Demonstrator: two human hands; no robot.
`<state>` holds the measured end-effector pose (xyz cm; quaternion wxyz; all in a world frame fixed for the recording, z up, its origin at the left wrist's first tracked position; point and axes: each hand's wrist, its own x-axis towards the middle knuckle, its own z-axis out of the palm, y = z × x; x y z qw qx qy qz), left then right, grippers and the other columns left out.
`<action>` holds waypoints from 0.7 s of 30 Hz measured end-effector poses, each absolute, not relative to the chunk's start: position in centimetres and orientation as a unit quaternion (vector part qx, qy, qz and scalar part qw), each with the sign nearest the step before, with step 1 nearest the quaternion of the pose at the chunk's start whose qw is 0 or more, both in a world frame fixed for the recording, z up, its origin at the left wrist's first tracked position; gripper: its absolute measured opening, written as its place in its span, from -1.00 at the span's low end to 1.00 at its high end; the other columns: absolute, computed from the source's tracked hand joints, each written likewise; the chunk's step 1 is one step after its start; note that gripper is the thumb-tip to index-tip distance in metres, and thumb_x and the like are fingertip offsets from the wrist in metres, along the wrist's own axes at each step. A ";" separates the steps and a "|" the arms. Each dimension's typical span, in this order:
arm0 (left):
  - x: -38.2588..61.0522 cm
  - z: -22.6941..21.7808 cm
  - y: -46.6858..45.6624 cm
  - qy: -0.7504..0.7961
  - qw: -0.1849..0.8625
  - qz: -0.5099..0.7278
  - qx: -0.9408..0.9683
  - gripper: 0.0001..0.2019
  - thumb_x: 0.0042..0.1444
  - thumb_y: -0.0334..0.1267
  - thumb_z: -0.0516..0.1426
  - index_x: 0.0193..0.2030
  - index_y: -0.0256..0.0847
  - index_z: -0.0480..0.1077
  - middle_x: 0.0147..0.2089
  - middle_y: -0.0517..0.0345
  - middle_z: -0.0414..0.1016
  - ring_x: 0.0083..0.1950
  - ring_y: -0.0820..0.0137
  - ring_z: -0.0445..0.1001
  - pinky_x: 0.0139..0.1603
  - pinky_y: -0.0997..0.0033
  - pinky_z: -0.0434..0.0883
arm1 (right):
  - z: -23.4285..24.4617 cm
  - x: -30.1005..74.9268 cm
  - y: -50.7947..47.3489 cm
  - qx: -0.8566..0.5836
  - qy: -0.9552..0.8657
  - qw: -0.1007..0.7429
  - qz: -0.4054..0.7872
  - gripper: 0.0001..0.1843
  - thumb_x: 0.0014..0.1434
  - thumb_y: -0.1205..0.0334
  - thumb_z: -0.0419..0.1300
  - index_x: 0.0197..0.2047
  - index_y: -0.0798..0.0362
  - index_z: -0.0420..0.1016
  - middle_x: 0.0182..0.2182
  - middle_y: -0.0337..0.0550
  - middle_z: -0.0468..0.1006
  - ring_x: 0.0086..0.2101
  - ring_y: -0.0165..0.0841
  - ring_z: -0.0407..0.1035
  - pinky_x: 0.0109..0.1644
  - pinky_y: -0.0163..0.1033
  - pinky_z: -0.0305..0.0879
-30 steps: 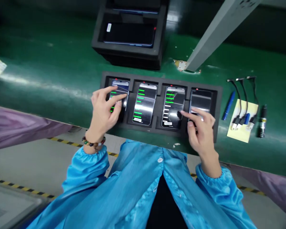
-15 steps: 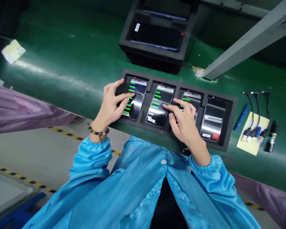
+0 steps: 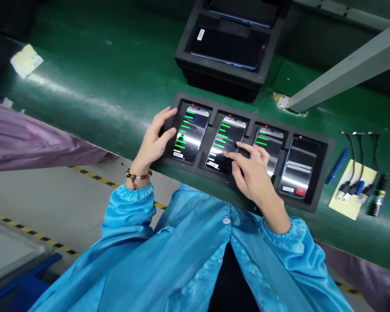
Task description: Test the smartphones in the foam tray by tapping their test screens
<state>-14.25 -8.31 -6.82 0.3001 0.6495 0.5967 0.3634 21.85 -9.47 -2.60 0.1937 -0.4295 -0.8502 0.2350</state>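
Observation:
Several smartphones lie face up in separate compartments of a black foam tray (image 3: 318,182). My left hand (image 3: 156,138) is open at the tray's left edge, thumb and fingers apart beside the leftmost phone (image 3: 193,136). Over the second phone (image 3: 222,134) my right hand (image 3: 253,169) reaches with its index finger at the lower part of the screen; its fingers are apart and it holds nothing. Green text lines glow on these two screens and on the third phone (image 3: 268,143), partly hidden by my right hand. The rightmost phone (image 3: 297,169) shows grey bands and a red square.
Behind the tray stands a stack of black foam trays (image 3: 185,56) holding more phones. A grey metal post (image 3: 338,69) rises at the right. Cables (image 3: 352,169), a yellow note (image 3: 344,210), a blue pen (image 3: 338,167) and a black marker (image 3: 379,195) lie right of the tray.
My left index finger has lifted off the leftmost screen and drawn back. My right index finger has shifted lower on the second phone. The whole view has shifted slightly.

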 end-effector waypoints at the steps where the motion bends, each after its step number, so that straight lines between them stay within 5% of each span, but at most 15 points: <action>1: -14.6 -6.9 -8.4 0.588 0.323 0.364 0.646 -0.33 0.46 0.24 0.19 0.61 0.14 0.29 0.69 0.05 0.21 0.73 0.01 0.13 0.77 -0.17 0.09 | -2.6 22.0 -9.5 -0.431 -0.849 0.197 0.235 -0.56 0.54 0.31 0.01 0.30 -0.18 0.57 -0.10 -0.12 0.78 0.42 -0.06 0.37 0.52 0.30 0.05; 13: -16.1 -5.7 -8.9 0.551 0.350 0.268 0.709 0.09 0.17 0.33 0.43 0.71 0.12 0.08 0.80 -0.07 -0.14 0.81 -0.15 -0.22 0.77 -0.33 -0.08 | -1.4 29.5 -10.5 -0.575 -0.741 0.302 0.174 -0.60 0.58 0.17 0.02 0.23 -0.14 0.67 0.17 -0.04 0.71 0.37 0.01 0.45 0.50 0.31 0.10; 21: -14.2 -5.2 -8.5 0.587 0.350 0.348 0.642 -0.19 0.38 0.20 0.32 0.61 -0.12 0.26 0.69 -0.07 0.19 0.75 0.02 0.10 0.78 -0.15 0.06 | -2.6 31.8 -11.3 -0.611 -0.733 0.260 0.150 -0.60 0.56 0.17 0.02 0.20 -0.17 0.67 0.12 -0.04 0.71 0.36 -0.03 0.45 0.46 0.28 0.16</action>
